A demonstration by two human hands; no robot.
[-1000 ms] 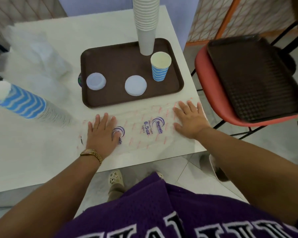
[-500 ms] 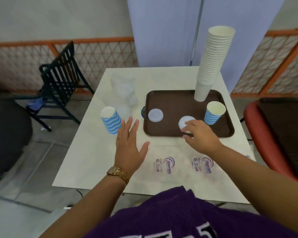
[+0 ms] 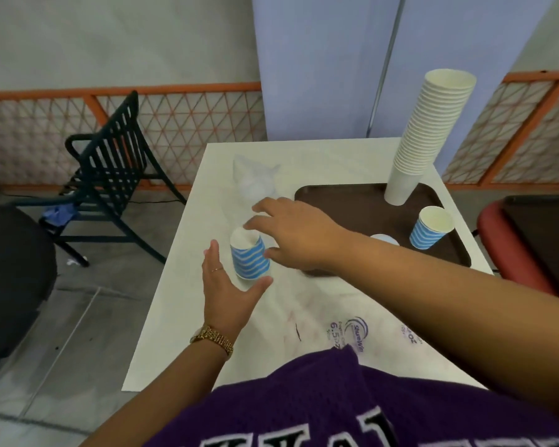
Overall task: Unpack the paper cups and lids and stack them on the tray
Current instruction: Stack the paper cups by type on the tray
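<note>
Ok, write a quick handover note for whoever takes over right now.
Left hand: open, beside the striped cup stack on the table, not gripping.
Right hand: open, reaching over that stack.
On the tray: tall white cup stack, one striped cup, a lid.
Empty wrapper lies flat near the table's front edge.
Left: move the striped stack to the tray; unpack the clear bag.

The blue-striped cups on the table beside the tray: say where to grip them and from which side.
Grip the striped cups around the side wall, low down, one hand from each side. They stand upside down, tapering upward, so a top grip could slip. The left hand and right hand already flank them.
</note>
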